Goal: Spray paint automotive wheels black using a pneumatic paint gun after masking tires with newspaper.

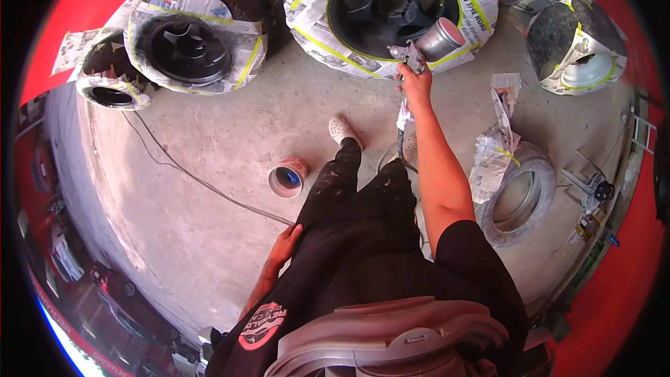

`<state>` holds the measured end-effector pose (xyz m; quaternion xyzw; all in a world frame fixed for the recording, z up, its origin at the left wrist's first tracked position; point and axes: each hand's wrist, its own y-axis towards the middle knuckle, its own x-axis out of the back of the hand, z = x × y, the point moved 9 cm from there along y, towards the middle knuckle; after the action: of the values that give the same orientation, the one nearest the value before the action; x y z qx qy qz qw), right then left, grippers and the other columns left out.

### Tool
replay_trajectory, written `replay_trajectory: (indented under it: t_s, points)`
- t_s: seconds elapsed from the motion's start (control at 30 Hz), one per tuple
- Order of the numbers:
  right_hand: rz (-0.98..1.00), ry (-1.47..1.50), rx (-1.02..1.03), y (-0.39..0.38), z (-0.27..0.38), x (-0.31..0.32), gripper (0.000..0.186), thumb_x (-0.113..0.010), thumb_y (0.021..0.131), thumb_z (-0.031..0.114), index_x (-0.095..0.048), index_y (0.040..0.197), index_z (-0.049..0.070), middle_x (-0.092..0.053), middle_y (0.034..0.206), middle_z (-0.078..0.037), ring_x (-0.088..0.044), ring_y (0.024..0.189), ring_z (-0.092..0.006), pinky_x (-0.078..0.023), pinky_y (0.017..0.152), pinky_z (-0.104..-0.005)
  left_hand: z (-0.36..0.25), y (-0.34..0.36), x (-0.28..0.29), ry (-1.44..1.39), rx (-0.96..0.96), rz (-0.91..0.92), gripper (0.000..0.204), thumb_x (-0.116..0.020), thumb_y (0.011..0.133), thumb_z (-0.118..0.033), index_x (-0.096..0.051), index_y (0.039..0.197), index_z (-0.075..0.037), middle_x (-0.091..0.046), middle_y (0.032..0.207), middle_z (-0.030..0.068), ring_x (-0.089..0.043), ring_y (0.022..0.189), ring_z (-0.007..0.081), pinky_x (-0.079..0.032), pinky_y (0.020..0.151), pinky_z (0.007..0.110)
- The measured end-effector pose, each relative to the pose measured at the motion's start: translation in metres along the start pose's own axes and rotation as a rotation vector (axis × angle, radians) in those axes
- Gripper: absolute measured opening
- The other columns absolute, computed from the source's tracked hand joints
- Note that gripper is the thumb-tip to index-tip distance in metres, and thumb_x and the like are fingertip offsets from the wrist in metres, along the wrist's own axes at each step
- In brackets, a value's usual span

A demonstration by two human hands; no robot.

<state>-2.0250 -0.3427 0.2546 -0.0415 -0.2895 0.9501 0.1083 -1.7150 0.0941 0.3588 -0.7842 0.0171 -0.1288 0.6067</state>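
My right hand (417, 87) is closed round the handle of a spray gun (412, 57), held out ahead with its nozzle toward a large wheel. A metal paint cup (440, 40) with a pinkish end sits on the gun, tilted to the right. From the grip a dark hose (400, 141) hangs down past my leg. The wheel's black spoked rim (359, 10) is ringed by newspaper (307, 0) and yellow-green tape over the tyre. Low at my side, my left hand (285, 243) rests against my thigh with its fingers extended, holding nothing I can see.
More masked wheels stand ahead left, a black-rimmed one (188, 52) and a smaller one (112, 94). Far right is a white-rimmed wheel (587, 70). A bucket (287, 176) stands left of my feet. A bare tyre (518, 202) lies right. A long hose (209, 185) crosses the floor.
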Motion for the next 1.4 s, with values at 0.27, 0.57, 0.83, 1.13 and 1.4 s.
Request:
replay_trajectory:
  t_s: [0.27,0.57,0.83,1.13,1.4]
  points:
    - [0.145,0.133,0.019,-0.001,0.043,-0.052,0.017,-0.067,0.085,0.01,-0.066,0.101,0.004,-0.068,0.088,-0.008,-0.067,0.069,-0.0167,-0.053,0.049,-0.0297,0.0,0.006,0.029,0.031,-0.052,-0.046,0.057,-0.052,0.098,-0.045,-0.058,0.128,0.003,-0.067,0.116,0.0209,-0.061,0.114,0.0245,-0.045,0.097,0.034]
    - [-0.299,-0.534,0.226,0.027,-0.02,0.066,0.035,-0.067,0.084,0.012,-0.062,0.118,0.008,-0.067,0.083,-0.005,-0.065,0.065,-0.0152,-0.054,0.051,-0.0336,0.011,-0.006,0.044,-0.041,0.023,-0.087,0.054,-0.052,0.099,-0.043,-0.059,0.128,0.003,-0.067,0.117,0.0182,-0.06,0.113,0.0228,-0.044,0.097,0.033]
    - [-0.239,-0.263,0.085,-0.007,-0.057,0.044,0.044,-0.071,0.081,0.011,-0.059,0.123,0.004,-0.069,0.094,-0.01,-0.066,0.078,-0.0212,-0.051,0.065,-0.034,0.039,0.018,0.054,-0.085,0.027,-0.039,0.055,-0.052,0.099,-0.044,-0.059,0.128,0.003,-0.067,0.116,0.0176,-0.061,0.111,0.022,-0.045,0.096,0.033]
    - [-0.191,-0.488,0.188,-0.035,-0.039,0.01,0.046,-0.068,0.081,0.008,-0.058,0.126,0.006,-0.07,0.1,-0.019,-0.067,0.096,-0.0349,-0.051,0.084,-0.041,0.016,0.02,0.063,-0.073,-0.012,0.0,0.055,-0.051,0.1,-0.043,-0.06,0.127,0.004,-0.068,0.115,0.0176,-0.061,0.11,0.0215,-0.045,0.095,0.033]
    - [-0.595,-0.676,0.569,-0.026,0.029,0.069,0.051,-0.065,0.082,0.006,-0.053,0.13,0.0,-0.068,0.109,-0.022,-0.064,0.102,-0.041,-0.05,0.088,-0.0425,0.021,0.021,0.071,-0.06,0.02,0.002,0.053,-0.05,0.1,-0.041,-0.06,0.126,0.004,-0.068,0.114,0.0176,-0.061,0.11,0.0212,-0.045,0.095,0.032]
